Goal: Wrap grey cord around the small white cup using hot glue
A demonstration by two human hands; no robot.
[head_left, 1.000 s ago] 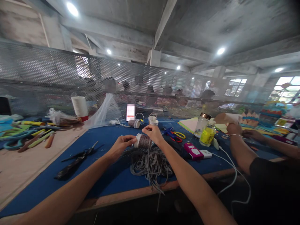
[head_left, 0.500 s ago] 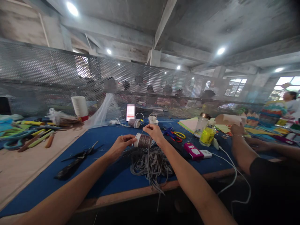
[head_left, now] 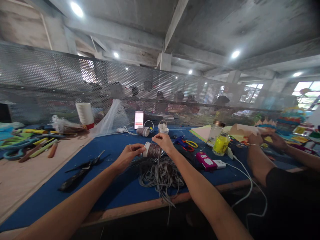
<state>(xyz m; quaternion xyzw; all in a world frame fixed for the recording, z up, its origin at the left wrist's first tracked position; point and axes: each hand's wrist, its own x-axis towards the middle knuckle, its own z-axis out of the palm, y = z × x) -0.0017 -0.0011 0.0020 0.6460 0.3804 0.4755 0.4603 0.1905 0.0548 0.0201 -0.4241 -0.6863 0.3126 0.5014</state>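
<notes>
A white spool wound with brownish-grey cord [head_left: 154, 151] lies on its side above a loose heap of grey cord [head_left: 161, 176] at the front of the blue tabletop. Its white left end is pinched between the thumb and fingers of my left hand [head_left: 131, 152]. Over the spool's right end, my right hand [head_left: 163, 142] has its fingers pinched together on a strand that runs down across the winding toward the heap. The fingertips partly hide that strand. Behind them sit a second wound spool [head_left: 143, 131] and a small white cup [head_left: 163, 128].
Black-handled pliers [head_left: 80, 173] lie to the left, scissors [head_left: 186, 143] and a magenta power bank [head_left: 206, 161] to the right. A bottle of yellow liquid [head_left: 221, 143] stands near a co-worker's arm [head_left: 258, 163]. A lit phone [head_left: 139, 120] leans by the mesh screen.
My hands and the spool have hardly moved. At the right, the co-worker's farther hand has risen toward the brown paper.
</notes>
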